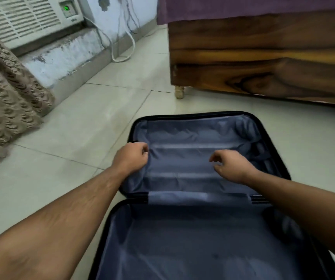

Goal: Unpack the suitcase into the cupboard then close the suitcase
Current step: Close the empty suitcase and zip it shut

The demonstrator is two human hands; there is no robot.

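Suitcase (pixel 203 229) lies open on the floor (pixel 71 128) before us, both lined halves bare. Our left hand (pixel 131 157) curls at its far half's left rim, grip unclear; our right hand (pixel 232 165) hovers over the lining, fingers loosely curled, holding nothing. No writing we can read.

Creased satiny cloth suitcase lining (pixel 193 162)

One open suitcase (pixel 203 229), two halves. Two hands: left hand (pixel 131 156), right hand (pixel 232 166). One wooden bed (pixel 263 57). One air conditioner (pixel 27 19). One curtain (pixel 7 98).
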